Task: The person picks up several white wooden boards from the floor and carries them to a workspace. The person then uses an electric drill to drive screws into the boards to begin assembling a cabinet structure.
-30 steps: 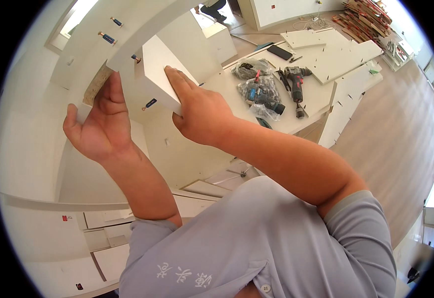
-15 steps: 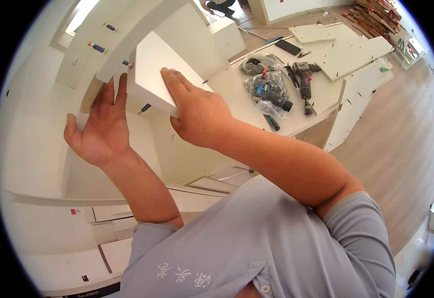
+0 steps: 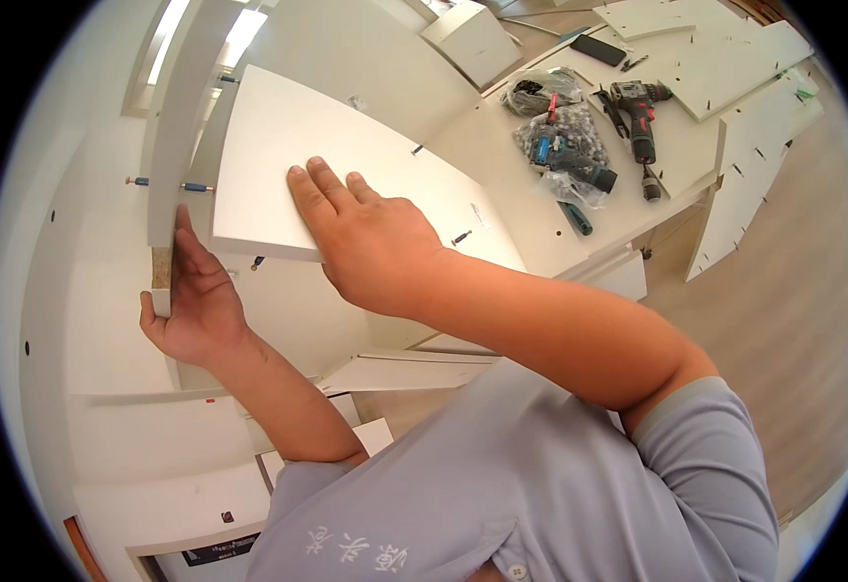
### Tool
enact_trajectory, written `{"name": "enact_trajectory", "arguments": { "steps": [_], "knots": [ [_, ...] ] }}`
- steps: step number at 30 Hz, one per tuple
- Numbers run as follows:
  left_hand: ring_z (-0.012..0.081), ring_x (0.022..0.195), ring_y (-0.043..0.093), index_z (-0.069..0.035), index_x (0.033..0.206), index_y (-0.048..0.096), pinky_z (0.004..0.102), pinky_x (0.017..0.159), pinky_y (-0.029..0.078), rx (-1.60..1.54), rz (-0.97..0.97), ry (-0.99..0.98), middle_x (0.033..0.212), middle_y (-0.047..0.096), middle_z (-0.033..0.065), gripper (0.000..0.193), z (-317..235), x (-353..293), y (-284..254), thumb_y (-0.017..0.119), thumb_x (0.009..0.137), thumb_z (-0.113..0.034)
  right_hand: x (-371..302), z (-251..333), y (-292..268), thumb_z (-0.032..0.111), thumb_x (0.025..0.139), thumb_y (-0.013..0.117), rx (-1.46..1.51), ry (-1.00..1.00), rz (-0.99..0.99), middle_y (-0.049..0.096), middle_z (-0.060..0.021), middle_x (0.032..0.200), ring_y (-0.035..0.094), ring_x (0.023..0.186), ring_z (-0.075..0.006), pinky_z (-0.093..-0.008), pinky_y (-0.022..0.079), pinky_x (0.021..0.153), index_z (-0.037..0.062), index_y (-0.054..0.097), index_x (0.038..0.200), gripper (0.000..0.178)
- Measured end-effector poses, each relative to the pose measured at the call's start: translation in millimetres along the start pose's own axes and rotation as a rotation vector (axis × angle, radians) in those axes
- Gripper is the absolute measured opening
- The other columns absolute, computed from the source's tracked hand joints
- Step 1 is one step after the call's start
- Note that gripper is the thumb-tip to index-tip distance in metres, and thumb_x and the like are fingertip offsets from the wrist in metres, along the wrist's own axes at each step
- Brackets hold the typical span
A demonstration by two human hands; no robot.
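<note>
My left hand is closed round the lower end of an upright white panel; raw chipboard shows at a notch there. The thumb is on one side, the fingers on the other. My right hand holds a tilted white board by its near edge, fingers laid on the top face, thumb hidden below. A blue-sleeved connecting bolt bridges the narrow gap between board and panel, and another bolt sits higher up. Another bolt stands by the board's right part.
On a white worktop panel to the right lie a cordless drill, a blue-and-black power tool, bags of hardware and a black phone-like slab. White boards with bolts lean at its right edge, above the wooden floor.
The board in my right hand has become flatter, showing more of its top face, and its end lines up with the upright panel. My left fingers have closed round the panel's lower end.
</note>
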State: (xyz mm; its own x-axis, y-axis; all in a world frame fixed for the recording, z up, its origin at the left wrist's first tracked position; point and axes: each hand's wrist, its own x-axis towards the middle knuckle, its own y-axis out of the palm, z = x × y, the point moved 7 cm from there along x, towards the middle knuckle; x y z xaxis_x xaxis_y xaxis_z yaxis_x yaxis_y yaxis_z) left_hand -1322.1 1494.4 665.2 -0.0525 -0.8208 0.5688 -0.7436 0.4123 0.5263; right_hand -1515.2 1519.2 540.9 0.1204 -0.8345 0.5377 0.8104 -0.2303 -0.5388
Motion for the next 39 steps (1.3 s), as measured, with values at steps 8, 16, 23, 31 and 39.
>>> {"name": "enact_trajectory", "arguments": {
  "steps": [8, 16, 23, 31, 39],
  "knots": [
    [0.0453, 0.149, 0.034, 0.013, 0.155, 0.019, 0.0505, 0.109, 0.052, 0.164, -0.028, 0.052, 0.157, 0.034, 0.0315, 0.082, 5.3, -2.5, 4.0, 0.05, 0.096, -0.034, -4.8, 0.8, 1.6, 0.008, 0.092, 0.054, 0.015, 0.031, -0.069, 0.037, -0.0224, 0.162, 0.051, 0.139, -0.0408, -0.0433, 0.058, 0.09, -0.0008, 0.027, 0.158, 0.072],
    [0.0273, 0.141, 0.045, -0.008, 0.156, 0.034, 0.0451, 0.119, 0.038, 0.497, -0.018, -0.182, 0.151, 0.049, 0.0156, 0.069, 90.4, 13.0, -105.9, 0.038, 0.106, -0.054, -4.1, 2.0, 4.9, 0.01, 0.091, 0.057, 0.019, 0.027, -0.124, 0.04, -0.0214, 0.16, 0.054, 0.137, -0.0403, -0.0429, 0.058, 0.092, 0.0003, 0.03, 0.157, 0.072],
    [0.0254, 0.145, 0.04, -0.011, 0.159, 0.025, 0.0475, 0.118, 0.039, 0.355, 0.067, -0.749, 0.157, 0.038, 0.0112, 0.067, 197.6, -8.6, -63.7, 0.032, 0.108, -0.055, -2.7, -9.1, -2.7, 0.013, 0.088, 0.064, -0.011, 0.055, -0.188, 0.042, -0.0207, 0.159, 0.056, 0.134, -0.0383, -0.0424, 0.058, 0.092, 0.0009, 0.032, 0.155, 0.075],
    [0.0235, 0.146, 0.039, -0.013, 0.159, 0.022, 0.0474, 0.116, 0.041, 0.497, 0.316, -0.616, 0.16, 0.034, 0.0082, 0.062, 186.5, -31.6, -76.2, 0.029, 0.11, -0.052, -6.4, 2.0, -2.8, 0.017, 0.089, 0.067, 0.028, 0.054, -0.108, 0.039, -0.02, 0.161, 0.053, 0.137, -0.0376, -0.0439, 0.056, 0.096, 0.0018, 0.031, 0.155, 0.077],
    [0.0236, 0.131, 0.054, -0.004, 0.145, 0.044, 0.0437, 0.107, 0.047, 0.729, -0.268, -0.402, 0.143, 0.055, 0.01, 0.045, 175.1, -85.2, -172.7, 0.048, 0.109, -0.03, -82.3, -46.1, 0.1, 0.02, 0.087, 0.074, 0.095, -0.062, -0.079, 0.045, -0.0169, 0.157, 0.057, 0.128, -0.0349, -0.0445, 0.047, 0.106, 0.0043, 0.042, 0.15, 0.073]
  ]
}}
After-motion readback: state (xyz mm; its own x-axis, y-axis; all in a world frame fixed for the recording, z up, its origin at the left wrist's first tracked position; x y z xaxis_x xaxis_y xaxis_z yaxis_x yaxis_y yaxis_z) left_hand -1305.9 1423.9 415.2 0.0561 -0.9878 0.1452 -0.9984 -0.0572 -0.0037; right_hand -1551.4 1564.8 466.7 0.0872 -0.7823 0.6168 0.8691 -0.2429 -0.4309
